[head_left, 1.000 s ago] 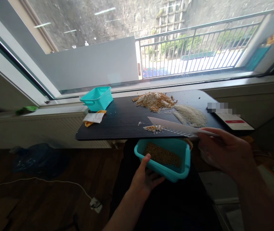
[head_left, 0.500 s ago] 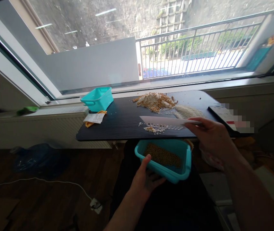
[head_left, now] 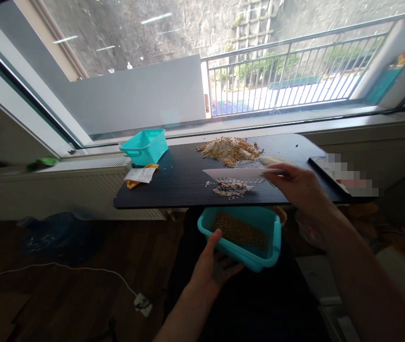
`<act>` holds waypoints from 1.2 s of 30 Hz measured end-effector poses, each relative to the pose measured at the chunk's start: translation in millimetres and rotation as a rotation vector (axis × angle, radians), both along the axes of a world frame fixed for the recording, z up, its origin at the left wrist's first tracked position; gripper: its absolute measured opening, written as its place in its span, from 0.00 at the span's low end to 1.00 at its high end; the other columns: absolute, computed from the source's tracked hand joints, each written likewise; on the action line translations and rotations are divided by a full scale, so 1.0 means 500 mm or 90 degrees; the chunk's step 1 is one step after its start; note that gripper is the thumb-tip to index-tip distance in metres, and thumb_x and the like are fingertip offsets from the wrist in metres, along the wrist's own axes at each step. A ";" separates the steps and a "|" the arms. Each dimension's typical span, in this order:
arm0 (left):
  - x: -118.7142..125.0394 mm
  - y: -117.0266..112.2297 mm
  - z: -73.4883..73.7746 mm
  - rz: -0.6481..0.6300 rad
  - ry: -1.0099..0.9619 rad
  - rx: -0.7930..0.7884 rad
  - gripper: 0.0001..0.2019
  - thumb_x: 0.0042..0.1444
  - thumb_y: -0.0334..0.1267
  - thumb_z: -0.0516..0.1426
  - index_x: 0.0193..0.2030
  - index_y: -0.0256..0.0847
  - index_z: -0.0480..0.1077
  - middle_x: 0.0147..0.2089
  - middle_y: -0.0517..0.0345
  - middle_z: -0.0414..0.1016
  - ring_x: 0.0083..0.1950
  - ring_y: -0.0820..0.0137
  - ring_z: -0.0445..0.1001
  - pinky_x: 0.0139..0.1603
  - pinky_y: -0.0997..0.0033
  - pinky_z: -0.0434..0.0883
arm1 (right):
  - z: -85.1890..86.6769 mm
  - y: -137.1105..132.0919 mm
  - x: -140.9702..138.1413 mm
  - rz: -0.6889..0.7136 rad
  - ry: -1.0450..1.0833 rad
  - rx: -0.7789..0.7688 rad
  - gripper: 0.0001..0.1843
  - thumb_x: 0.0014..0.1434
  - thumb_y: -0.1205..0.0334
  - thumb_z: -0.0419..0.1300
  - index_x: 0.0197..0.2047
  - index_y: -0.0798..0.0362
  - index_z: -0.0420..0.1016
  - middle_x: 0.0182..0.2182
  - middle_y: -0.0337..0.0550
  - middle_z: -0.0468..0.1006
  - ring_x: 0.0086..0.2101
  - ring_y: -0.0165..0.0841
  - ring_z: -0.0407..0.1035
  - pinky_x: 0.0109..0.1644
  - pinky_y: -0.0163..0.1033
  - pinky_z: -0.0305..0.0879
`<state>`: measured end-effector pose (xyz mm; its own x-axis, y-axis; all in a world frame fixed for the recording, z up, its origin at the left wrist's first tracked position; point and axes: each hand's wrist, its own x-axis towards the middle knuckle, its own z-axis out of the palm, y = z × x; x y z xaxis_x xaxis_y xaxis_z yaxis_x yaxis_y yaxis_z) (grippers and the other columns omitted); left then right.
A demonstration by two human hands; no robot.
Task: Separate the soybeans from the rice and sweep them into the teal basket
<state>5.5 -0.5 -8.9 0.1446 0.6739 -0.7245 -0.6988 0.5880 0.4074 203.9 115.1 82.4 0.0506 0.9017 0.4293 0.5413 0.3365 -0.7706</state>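
Note:
My left hand (head_left: 212, 263) grips a turquoise plastic basin (head_left: 277, 242), thumb over its rim and fingers along its side. Round tan beans (head_left: 240, 231), like soybeans, cover part of its bottom. My right hand (head_left: 295, 183) pinches the handle of a white slotted scoop (head_left: 234, 175), held nearly level above the dark table. Just below the slots lies a small scatter of rice and beans (head_left: 231, 191). Behind the scoop rises a larger mixed heap of rice and beans (head_left: 229, 151). Beside that heap, white rice (head_left: 277, 160) is partly hidden by my right hand.
A second turquoise basin (head_left: 147, 147) stands at the table's (head_left: 181, 183) left back, near a white packet on a yellow cloth (head_left: 141, 175). At the right lies a dark-edged flat item (head_left: 330, 175), partly blurred. A radiator and window border the table. A white cable crosses the floor.
My right hand and the scoop have moved slightly left and up, with more of the small scatter showing beneath the scoop. My left hand and the basin have hardly shifted.

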 end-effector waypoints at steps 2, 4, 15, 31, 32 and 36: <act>-0.002 0.000 0.000 0.002 -0.001 -0.001 0.28 0.57 0.50 0.58 0.60 0.37 0.63 0.58 0.39 0.70 0.51 0.52 0.75 0.46 0.53 0.77 | -0.001 0.002 0.000 0.010 -0.005 -0.006 0.14 0.49 0.51 0.63 0.36 0.50 0.81 0.29 0.41 0.81 0.29 0.34 0.73 0.36 0.39 0.70; -0.004 0.001 -0.001 0.000 0.001 0.005 0.28 0.57 0.50 0.58 0.60 0.37 0.64 0.58 0.39 0.70 0.51 0.52 0.75 0.46 0.53 0.77 | 0.000 -0.005 0.005 0.015 0.001 -0.017 0.15 0.49 0.50 0.64 0.36 0.50 0.81 0.29 0.41 0.81 0.29 0.34 0.73 0.36 0.39 0.69; -0.006 -0.001 -0.007 -0.007 -0.003 0.009 0.29 0.57 0.51 0.58 0.61 0.38 0.63 0.59 0.39 0.69 0.54 0.51 0.73 0.47 0.53 0.76 | 0.028 -0.054 0.014 -0.012 0.002 -0.069 0.19 0.47 0.47 0.64 0.36 0.53 0.80 0.27 0.42 0.79 0.28 0.33 0.71 0.33 0.38 0.66; -0.005 -0.001 -0.004 0.003 0.005 0.007 0.28 0.56 0.51 0.59 0.59 0.38 0.65 0.56 0.39 0.71 0.51 0.52 0.75 0.48 0.51 0.76 | 0.024 -0.077 0.035 -0.009 -0.005 -0.066 0.21 0.47 0.45 0.65 0.38 0.52 0.81 0.29 0.43 0.80 0.30 0.35 0.72 0.36 0.40 0.68; -0.005 -0.001 -0.005 0.002 0.001 0.009 0.27 0.56 0.51 0.59 0.59 0.38 0.65 0.56 0.39 0.71 0.51 0.52 0.75 0.48 0.51 0.76 | 0.023 -0.080 0.038 -0.006 -0.008 -0.067 0.20 0.48 0.46 0.65 0.37 0.52 0.81 0.30 0.43 0.81 0.31 0.35 0.73 0.37 0.39 0.69; -0.006 0.000 -0.010 0.000 -0.003 0.007 0.27 0.56 0.51 0.59 0.59 0.39 0.65 0.56 0.40 0.72 0.50 0.53 0.76 0.48 0.51 0.75 | 0.020 -0.090 0.045 0.014 -0.019 -0.069 0.20 0.49 0.45 0.64 0.38 0.51 0.81 0.31 0.43 0.81 0.31 0.35 0.73 0.35 0.39 0.69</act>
